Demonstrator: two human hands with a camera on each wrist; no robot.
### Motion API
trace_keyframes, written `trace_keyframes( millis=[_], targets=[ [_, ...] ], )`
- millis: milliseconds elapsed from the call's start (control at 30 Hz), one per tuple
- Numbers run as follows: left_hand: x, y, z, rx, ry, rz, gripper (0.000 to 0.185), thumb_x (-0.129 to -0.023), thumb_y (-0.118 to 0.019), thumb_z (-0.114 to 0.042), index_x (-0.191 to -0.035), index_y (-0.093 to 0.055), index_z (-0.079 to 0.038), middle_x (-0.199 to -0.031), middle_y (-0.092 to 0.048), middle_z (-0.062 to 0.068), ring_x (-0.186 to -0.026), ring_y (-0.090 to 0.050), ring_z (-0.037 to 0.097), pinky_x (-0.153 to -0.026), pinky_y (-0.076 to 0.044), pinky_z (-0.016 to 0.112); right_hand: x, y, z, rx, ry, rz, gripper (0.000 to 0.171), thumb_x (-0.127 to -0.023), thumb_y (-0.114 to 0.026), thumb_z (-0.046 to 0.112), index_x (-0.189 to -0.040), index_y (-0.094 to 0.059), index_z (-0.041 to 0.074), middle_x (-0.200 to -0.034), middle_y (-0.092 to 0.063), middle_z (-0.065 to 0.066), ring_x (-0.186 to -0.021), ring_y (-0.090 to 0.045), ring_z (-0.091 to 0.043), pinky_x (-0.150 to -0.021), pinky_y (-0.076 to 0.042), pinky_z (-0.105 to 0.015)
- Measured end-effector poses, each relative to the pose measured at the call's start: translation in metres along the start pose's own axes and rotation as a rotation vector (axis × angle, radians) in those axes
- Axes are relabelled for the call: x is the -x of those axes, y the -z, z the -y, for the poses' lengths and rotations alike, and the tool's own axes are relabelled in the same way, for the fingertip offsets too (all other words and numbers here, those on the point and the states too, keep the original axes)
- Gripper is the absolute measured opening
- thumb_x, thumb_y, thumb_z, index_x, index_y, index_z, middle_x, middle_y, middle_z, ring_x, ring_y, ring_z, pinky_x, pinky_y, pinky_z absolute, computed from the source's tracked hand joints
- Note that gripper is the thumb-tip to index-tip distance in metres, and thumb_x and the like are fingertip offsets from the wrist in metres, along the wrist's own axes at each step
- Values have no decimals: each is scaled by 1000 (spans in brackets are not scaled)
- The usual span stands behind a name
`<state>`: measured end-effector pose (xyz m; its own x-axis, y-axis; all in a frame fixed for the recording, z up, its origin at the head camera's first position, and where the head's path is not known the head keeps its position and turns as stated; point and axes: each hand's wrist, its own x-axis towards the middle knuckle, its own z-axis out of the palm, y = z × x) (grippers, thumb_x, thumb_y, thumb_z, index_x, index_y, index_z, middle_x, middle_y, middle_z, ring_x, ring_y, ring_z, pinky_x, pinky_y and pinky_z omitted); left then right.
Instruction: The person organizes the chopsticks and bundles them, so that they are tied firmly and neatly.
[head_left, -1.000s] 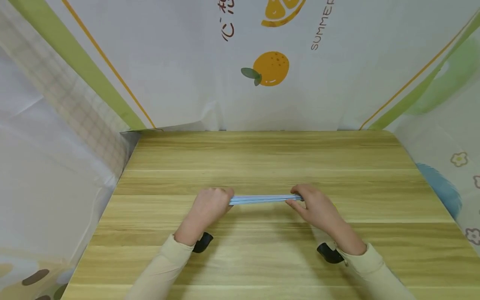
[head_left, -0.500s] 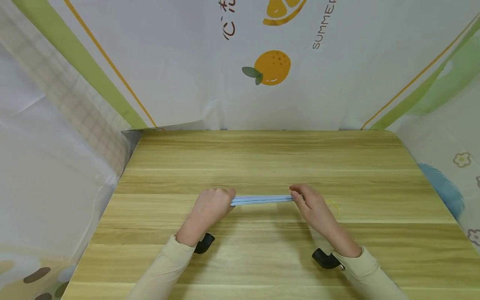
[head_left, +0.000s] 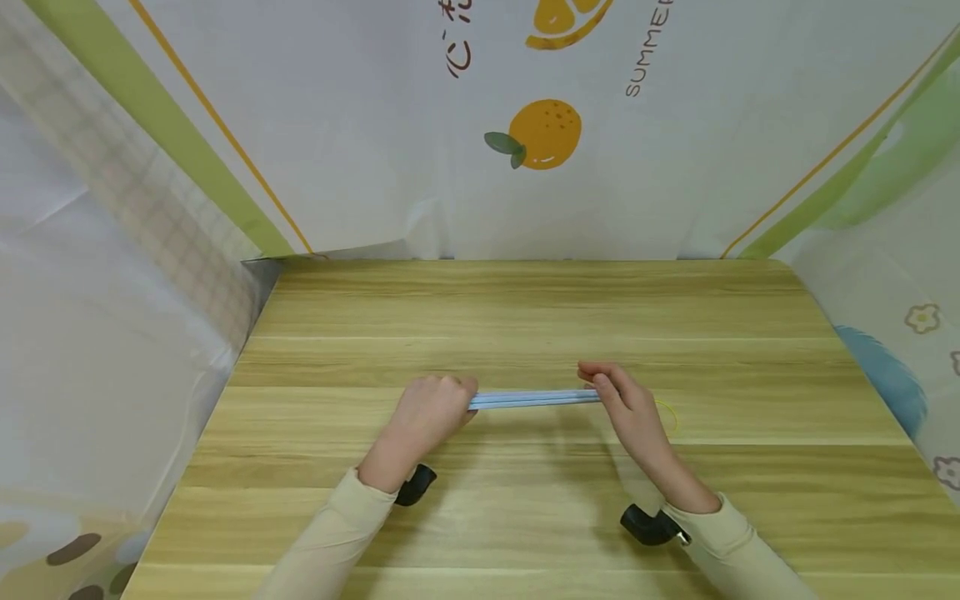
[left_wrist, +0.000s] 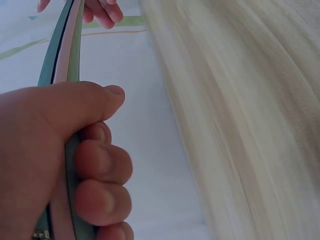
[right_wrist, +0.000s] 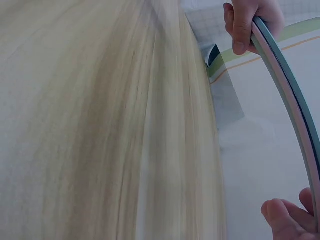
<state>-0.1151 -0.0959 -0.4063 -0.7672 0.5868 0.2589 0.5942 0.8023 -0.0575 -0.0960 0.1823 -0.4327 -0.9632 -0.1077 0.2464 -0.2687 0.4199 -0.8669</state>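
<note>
A thin, flat, layered thing (head_left: 534, 399), light blue from above, is stretched level between both hands over the wooden table. In the left wrist view its edge shows teal, pink and green layers (left_wrist: 64, 60); it bows slightly in the right wrist view. My left hand (head_left: 432, 414) grips its left end, fingers curled round it, as the left wrist view (left_wrist: 55, 140) also shows. At the other end my right hand (head_left: 628, 414) has its thumb and loosely extended fingers to either side of the thing. A yellow cord loop (head_left: 677, 414) shows beyond the right hand.
The wooden table (head_left: 525, 312) ends at a white printed cloth (head_left: 360, 167) hung behind it. More cloth hangs at the left (head_left: 90, 333) and right (head_left: 892, 275). Black camera mounts (head_left: 651, 525) sit at the wrists.
The right hand's fingers have loosened and spread from their pinch on the thing's right end. The left hand and the thing have shifted slightly right. More of the yellow loop shows.
</note>
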Motion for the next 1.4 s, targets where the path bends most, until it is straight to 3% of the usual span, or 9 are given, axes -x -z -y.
trace_keyframes(
  millis=[133, 367, 800, 1000, 1200, 1400],
  targets=[
    [-2, 0, 1, -22, -17, -11, 31, -81, -74, -19, -64, -49, -13, -52, -45, -4, -47, -29, 5, -37, -32, 22, 0, -1, 0, -62, 3, -6, 30, -103, -41, 14, -123, -58, 0, -120, -64, -18, -99, -58, 9, -86, -44, -10],
    [-4, 0, 2, -66, -45, -37, 36, -80, -75, -22, -61, -45, -15, -51, -41, -6, -47, -27, 5, -37, -32, 23, -1, -1, 0, -86, -22, 2, 31, -103, -41, 16, -124, -57, 1, -121, -64, -16, -101, -58, 8, -87, -44, -11],
    [-7, -1, 2, -50, -62, -65, 35, -79, -73, -16, -60, -44, -14, -50, -38, -6, -48, -24, 5, -38, -29, 21, -1, -1, 0, -115, -30, 12, 33, -104, -37, 17, -125, -56, 1, -123, -63, -17, -110, -61, -4, -87, -45, -13],
    [1, -1, 3, -40, -46, -26, 35, -78, -75, -16, -61, -44, -14, -50, -39, -5, -47, -26, 5, -38, -27, 21, 4, -9, -6, -136, -40, 56, 32, -104, -37, 15, -125, -56, 0, -124, -62, -17, -116, -60, -24, -86, -47, -16],
    [2, 0, 5, -1, -21, 16, 33, -79, -76, -19, -63, -48, -13, -52, -44, -4, -46, -30, 5, -39, -30, 21, 0, -4, -4, -188, -11, 114, 34, -105, -32, 15, -126, -54, -2, -127, -59, -21, -117, -58, -29, -86, -49, -20],
    [1, -4, 4, 3, -3, 1, 34, -78, -77, -21, -63, -48, -14, -52, -47, -3, -45, -35, 8, -38, -35, 25, -5, 5, -4, -193, -22, 171, 41, -106, -27, 25, -129, -52, 2, -131, -56, -19, -119, -56, -30, -89, -46, -24]
  ],
)
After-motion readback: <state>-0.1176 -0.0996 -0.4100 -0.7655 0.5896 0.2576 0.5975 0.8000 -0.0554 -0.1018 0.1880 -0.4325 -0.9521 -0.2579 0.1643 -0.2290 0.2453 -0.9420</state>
